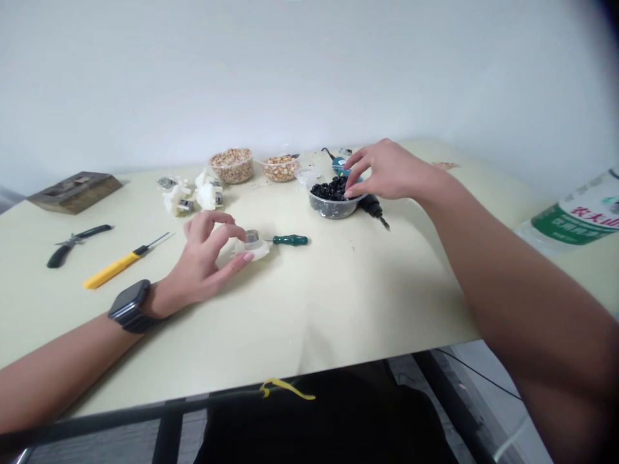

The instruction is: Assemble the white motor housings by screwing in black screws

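Note:
My left hand (207, 251), wearing a dark watch, rests on the table with thumb and fingers around a translucent white plastic part (261, 250) that has a grey metal piece on it. Just right of that part lies a small green-handled screwdriver (290, 240), its tip close to the part. My right hand (380, 171) reaches into a clear round tub (333, 211) of small black pieces (331, 189). Its thumb and fingertips are drawn together at the pieces, and what they pinch, if anything, is too small to make out.
Several white parts with metal pieces (181, 198), two tubs of small tan pieces (232, 167) and a dark block (75, 191) stand farther back. Pliers (72, 241) and a yellow screwdriver (113, 269) lie left. Behind the black tub is a power tool (372, 207); a large bottle (575, 219) lies right.

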Action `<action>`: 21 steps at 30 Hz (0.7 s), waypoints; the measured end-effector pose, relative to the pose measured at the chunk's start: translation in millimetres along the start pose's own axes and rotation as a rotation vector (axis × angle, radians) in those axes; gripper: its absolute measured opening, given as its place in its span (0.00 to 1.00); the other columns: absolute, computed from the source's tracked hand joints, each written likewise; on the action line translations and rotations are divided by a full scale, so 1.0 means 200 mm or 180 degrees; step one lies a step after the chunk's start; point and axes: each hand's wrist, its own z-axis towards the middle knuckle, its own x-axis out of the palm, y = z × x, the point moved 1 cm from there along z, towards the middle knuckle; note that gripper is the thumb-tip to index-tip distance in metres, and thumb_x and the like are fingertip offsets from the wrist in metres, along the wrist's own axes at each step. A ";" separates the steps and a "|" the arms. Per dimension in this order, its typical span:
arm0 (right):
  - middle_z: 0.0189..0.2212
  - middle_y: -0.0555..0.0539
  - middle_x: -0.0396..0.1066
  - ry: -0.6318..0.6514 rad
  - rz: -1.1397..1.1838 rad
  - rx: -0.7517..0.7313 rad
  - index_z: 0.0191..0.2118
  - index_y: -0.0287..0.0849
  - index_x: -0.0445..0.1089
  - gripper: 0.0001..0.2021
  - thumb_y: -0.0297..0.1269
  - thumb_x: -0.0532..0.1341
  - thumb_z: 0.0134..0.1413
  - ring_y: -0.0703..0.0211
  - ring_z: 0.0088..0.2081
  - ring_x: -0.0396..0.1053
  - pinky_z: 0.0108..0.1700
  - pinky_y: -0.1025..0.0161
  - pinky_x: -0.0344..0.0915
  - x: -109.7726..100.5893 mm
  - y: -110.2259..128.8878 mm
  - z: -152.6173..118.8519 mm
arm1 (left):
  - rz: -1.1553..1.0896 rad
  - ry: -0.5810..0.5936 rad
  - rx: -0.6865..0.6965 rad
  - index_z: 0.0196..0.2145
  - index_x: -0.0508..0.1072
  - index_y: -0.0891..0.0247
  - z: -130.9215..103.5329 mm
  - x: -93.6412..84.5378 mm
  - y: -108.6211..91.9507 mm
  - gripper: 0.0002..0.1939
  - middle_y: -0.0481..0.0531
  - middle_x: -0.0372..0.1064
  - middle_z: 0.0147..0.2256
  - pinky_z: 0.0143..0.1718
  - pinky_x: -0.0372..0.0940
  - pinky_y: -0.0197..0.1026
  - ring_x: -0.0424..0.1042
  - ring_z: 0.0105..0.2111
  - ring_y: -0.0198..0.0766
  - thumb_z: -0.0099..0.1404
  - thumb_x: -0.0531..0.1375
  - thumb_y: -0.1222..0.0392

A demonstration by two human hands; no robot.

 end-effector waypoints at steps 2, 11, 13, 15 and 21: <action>0.58 0.46 0.76 0.0130 -0.0072 0.0098 0.32 0.44 0.84 0.06 0.40 0.71 0.55 0.43 0.53 0.73 0.61 0.45 0.65 0.01 0.00 0.00 | -0.0001 0.0006 -0.0011 0.49 0.71 0.59 0.00 0.00 0.00 0.10 0.59 0.65 0.49 0.57 0.60 0.61 0.69 0.53 0.53 0.73 0.61 0.54; 0.55 0.45 0.79 0.0057 -0.0018 0.0188 0.31 0.47 0.83 0.02 0.38 0.72 0.51 0.40 0.51 0.74 0.53 0.43 0.69 0.08 -0.09 0.06 | -0.0029 0.0091 -0.0063 0.49 0.70 0.58 0.00 0.00 0.00 0.10 0.58 0.64 0.49 0.58 0.59 0.62 0.68 0.53 0.53 0.73 0.61 0.54; 0.53 0.44 0.80 0.0030 0.0042 0.0157 0.30 0.47 0.83 0.04 0.40 0.72 0.51 0.42 0.48 0.75 0.50 0.46 0.71 0.08 -0.09 0.06 | -0.0043 0.0069 -0.0071 0.49 0.70 0.58 0.00 0.00 -0.01 0.10 0.59 0.64 0.49 0.58 0.59 0.62 0.68 0.53 0.53 0.73 0.61 0.54; 0.49 0.42 0.81 0.0017 0.0090 0.0181 0.29 0.46 0.82 0.07 0.43 0.72 0.51 0.43 0.46 0.76 0.48 0.48 0.71 0.08 -0.08 0.06 | -0.0055 0.0038 -0.0080 0.49 0.71 0.58 0.00 0.00 -0.01 0.10 0.59 0.65 0.48 0.58 0.59 0.62 0.68 0.53 0.53 0.73 0.61 0.53; 0.37 0.42 0.81 -0.0102 0.0186 0.0227 0.28 0.46 0.81 0.12 0.48 0.77 0.45 0.43 0.43 0.76 0.53 0.43 0.70 0.12 -0.13 0.08 | -0.0070 0.0087 -0.0170 0.48 0.73 0.59 0.00 0.00 -0.01 0.10 0.59 0.66 0.49 0.58 0.58 0.60 0.69 0.52 0.53 0.72 0.61 0.53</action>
